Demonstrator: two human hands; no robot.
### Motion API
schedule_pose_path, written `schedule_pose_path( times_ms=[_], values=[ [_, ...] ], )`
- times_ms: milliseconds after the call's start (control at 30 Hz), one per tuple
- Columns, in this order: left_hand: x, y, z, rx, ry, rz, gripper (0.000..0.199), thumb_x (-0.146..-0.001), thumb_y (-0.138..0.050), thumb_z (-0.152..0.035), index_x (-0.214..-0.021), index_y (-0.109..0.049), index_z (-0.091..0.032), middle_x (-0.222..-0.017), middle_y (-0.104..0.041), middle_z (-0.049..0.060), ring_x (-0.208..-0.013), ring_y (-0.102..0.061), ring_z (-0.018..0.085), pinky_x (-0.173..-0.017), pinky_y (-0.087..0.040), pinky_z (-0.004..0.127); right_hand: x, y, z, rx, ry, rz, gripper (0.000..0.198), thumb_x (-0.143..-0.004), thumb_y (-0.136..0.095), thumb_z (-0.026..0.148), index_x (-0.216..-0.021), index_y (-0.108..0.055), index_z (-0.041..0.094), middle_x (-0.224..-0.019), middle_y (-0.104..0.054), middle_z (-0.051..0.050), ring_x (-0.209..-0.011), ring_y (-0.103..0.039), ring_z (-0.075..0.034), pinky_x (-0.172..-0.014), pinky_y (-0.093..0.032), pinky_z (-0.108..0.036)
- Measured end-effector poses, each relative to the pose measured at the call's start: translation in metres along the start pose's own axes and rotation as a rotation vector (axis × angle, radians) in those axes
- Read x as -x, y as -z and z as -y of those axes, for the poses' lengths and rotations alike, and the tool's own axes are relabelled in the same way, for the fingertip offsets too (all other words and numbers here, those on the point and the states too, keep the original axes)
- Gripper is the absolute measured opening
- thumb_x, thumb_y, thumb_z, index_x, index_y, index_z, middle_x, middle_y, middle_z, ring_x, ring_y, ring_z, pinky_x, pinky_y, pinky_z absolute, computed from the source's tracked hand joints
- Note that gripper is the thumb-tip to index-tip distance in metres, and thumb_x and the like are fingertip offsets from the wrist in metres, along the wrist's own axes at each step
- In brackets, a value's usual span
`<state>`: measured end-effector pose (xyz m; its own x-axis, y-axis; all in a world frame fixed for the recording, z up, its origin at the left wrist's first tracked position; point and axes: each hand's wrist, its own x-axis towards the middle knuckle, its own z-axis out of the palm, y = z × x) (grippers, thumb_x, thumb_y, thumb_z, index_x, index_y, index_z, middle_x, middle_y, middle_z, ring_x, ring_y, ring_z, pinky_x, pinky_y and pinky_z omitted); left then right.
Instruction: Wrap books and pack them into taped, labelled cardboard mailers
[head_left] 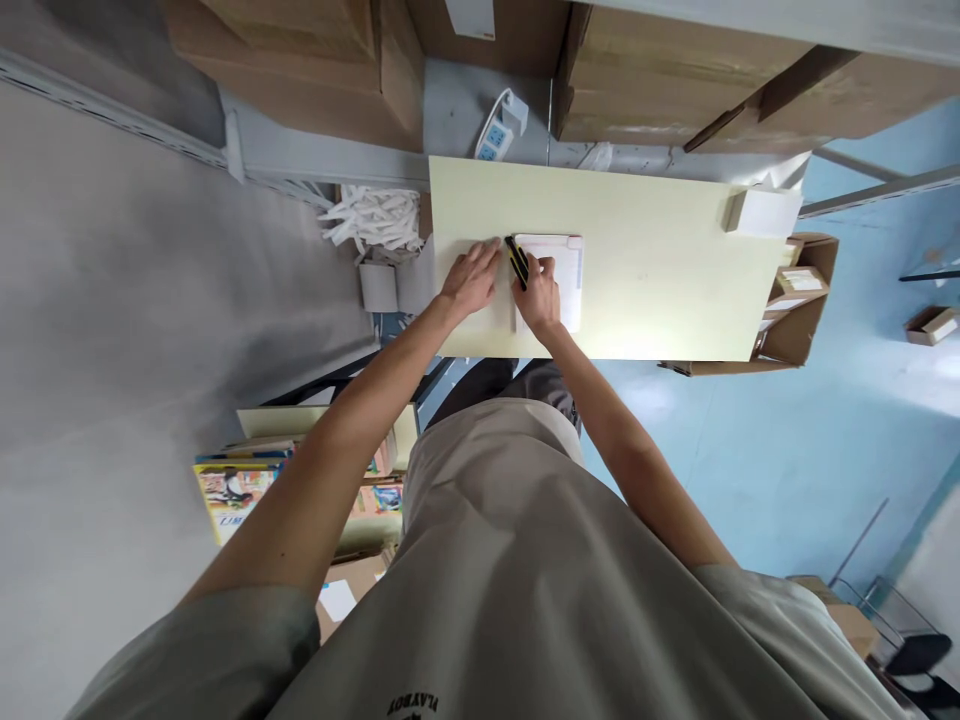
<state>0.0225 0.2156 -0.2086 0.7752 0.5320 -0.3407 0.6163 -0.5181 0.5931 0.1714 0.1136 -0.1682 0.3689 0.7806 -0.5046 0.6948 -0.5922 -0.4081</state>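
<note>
Grip: right hand (541,298) clasping what I take for a black-and-yellow cutter (517,262), at the left edge of a pad (568,292) on the worktop (660,270); left hand (474,278) alongside, fingers unclenched. Judged step: working that edge; next move calls for steady guidance.

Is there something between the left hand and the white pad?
Yes: a black and yellow tool, held in the right hand, lies along the upper left edge of the white pad, in between.
</note>
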Motion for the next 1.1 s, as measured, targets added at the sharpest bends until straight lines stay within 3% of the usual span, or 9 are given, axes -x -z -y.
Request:
schedule_pose_path(
  times_ms=[267, 533, 700, 900, 1100],
  values=[
    [-0.006, 0.002, 0.003, -0.001, -0.027, 0.010, 0.087, -0.107, -0.066, -0.044, -0.184, -0.045, -0.009, -0.194, -0.039, 0.026, -0.177, -0.040, 0.050, -0.145, -0.038, 0.072, 0.007, 0.006, 0.002, 0.024, 0.007, -0.042, 0.062, -0.119, -0.051, 0.025, -0.180, -0.048, 0.018, -0.167, -0.054, -0.027, -0.115, -0.080, -0.034, -0.100, -0.068, -0.052],
    [-0.010, -0.001, 0.008, -0.019, -0.035, 0.042, 0.088, -0.108, -0.068, -0.048, -0.185, -0.043, -0.013, -0.195, -0.036, 0.025, -0.178, -0.037, 0.052, -0.143, -0.039, 0.074, -0.003, 0.003, 0.003, 0.029, 0.010, -0.037, 0.061, -0.121, -0.046, 0.026, -0.181, -0.048, 0.019, -0.168, -0.052, -0.027, -0.115, -0.079, -0.034, -0.097, -0.067, -0.051],
    [-0.011, -0.001, 0.008, -0.004, -0.039, 0.023, 0.088, -0.109, -0.070, -0.055, -0.183, -0.045, -0.015, -0.194, -0.040, 0.024, -0.178, -0.038, 0.050, -0.144, -0.040, 0.069, -0.006, 0.001, 0.003, 0.066, 0.020, -0.015, 0.061, -0.122, -0.049, 0.028, -0.182, -0.047, 0.020, -0.170, -0.051, -0.027, -0.122, -0.077, -0.035, -0.099, -0.067, -0.050],
    [-0.011, 0.001, 0.006, 0.023, -0.042, 0.024, 0.087, -0.110, -0.067, -0.059, -0.181, -0.048, -0.012, -0.192, -0.040, 0.027, -0.177, -0.038, 0.051, -0.143, -0.041, 0.070, 0.003, 0.000, 0.004, 0.054, 0.071, -0.007, 0.058, -0.122, -0.041, 0.020, -0.179, -0.050, 0.017, -0.168, -0.054, -0.027, -0.128, -0.076, -0.034, -0.101, -0.066, -0.046],
    [-0.010, 0.002, 0.004, 0.060, -0.044, 0.007, 0.090, -0.109, -0.066, -0.065, -0.183, -0.047, -0.016, -0.191, -0.043, 0.024, -0.178, -0.036, 0.049, -0.144, -0.039, 0.068, 0.012, 0.000, 0.006, 0.073, 0.080, -0.005, 0.057, -0.121, -0.037, 0.016, -0.176, -0.052, 0.018, -0.167, -0.055, -0.028, -0.130, -0.077, -0.035, -0.099, -0.065, -0.045]
  ],
)
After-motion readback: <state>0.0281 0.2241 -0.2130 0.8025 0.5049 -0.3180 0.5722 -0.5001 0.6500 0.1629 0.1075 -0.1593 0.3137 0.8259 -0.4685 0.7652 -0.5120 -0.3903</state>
